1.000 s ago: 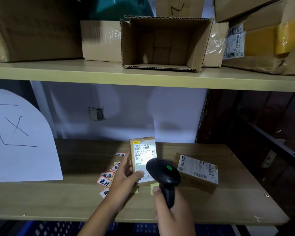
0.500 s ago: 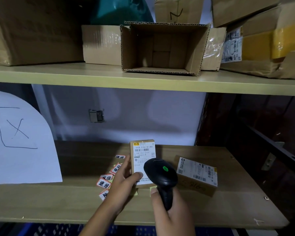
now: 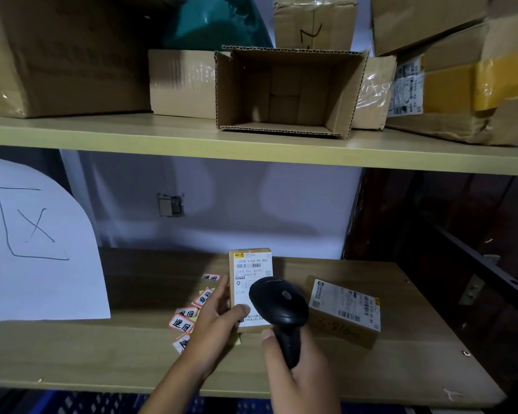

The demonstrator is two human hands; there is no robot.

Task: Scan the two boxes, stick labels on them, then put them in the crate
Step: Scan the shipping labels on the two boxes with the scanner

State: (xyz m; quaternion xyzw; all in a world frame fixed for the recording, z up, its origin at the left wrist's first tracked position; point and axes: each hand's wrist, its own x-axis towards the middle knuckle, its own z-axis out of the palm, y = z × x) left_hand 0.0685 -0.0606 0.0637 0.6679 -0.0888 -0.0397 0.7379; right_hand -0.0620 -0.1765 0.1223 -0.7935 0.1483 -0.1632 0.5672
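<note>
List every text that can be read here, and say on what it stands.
"502B G164 00 806": shipping label of the held box.
"G164": same label, lower left.
"退回": red-edged stickers on the shelf.
"X" in a drawn frame: white sheet.
Second box label, upper parcel label: too blurred.

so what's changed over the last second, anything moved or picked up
Very little. The green light on top of the scanner has gone out. The right hand has kept its grip on the handle and the left hand keeps the small box upright, label facing the scanner. Nothing was picked up or let go. The second box and the stickers lie as before on the shelf.
</note>
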